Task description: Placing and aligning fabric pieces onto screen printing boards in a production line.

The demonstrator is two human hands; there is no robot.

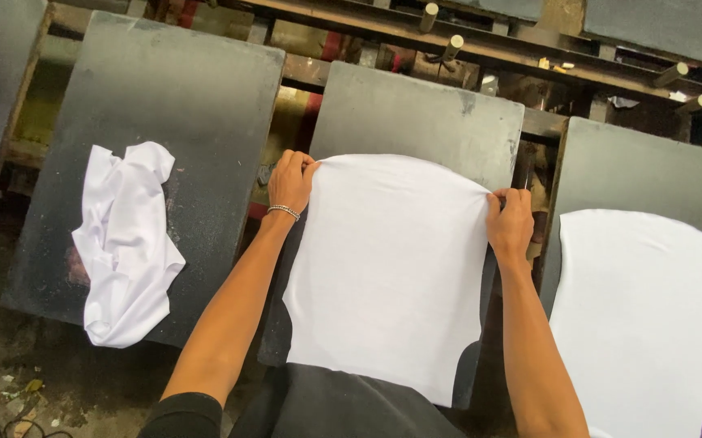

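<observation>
A white garment [391, 268] lies stretched flat over the middle dark grey board [424, 113]. My left hand [290, 180] pinches its far left corner at the board's left edge; a metal chain bracelet circles that wrist. My right hand [510, 223] grips the garment's far right corner at the board's right edge. Both arms reach forward from the bottom of the view, and the near end of the garment hangs toward my dark clothing.
A crumpled white garment [124, 243] rests on the left dark board [173, 89]. Another white garment [643, 316] lies flat on the right board [651, 166]. Behind the boards runs a dark metal frame with pegs [453, 45]. Dirty floor shows at lower left.
</observation>
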